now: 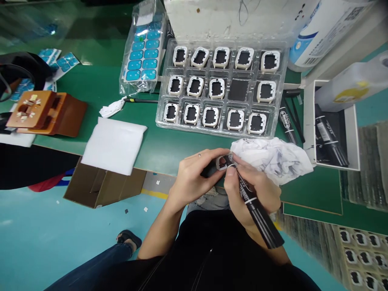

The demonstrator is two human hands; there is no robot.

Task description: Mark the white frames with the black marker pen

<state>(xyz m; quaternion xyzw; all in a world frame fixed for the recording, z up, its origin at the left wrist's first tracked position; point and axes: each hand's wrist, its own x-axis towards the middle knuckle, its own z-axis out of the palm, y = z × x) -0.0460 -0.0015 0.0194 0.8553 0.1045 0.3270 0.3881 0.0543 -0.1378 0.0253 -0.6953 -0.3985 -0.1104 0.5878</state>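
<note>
Marking step apparently in hand: left hand [191, 173] grips white frame [218, 164], right hand [264, 186] grips black marker [262, 220]; next stroke likely requires steady control

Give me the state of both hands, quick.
Left hand: closed, holding a small white frame.
Right hand: closed around a black marker, its tip at the frame.

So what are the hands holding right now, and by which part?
The left hand holds a small white frame by its outer edges; the right hand grips a black marker near its writing end.
</note>
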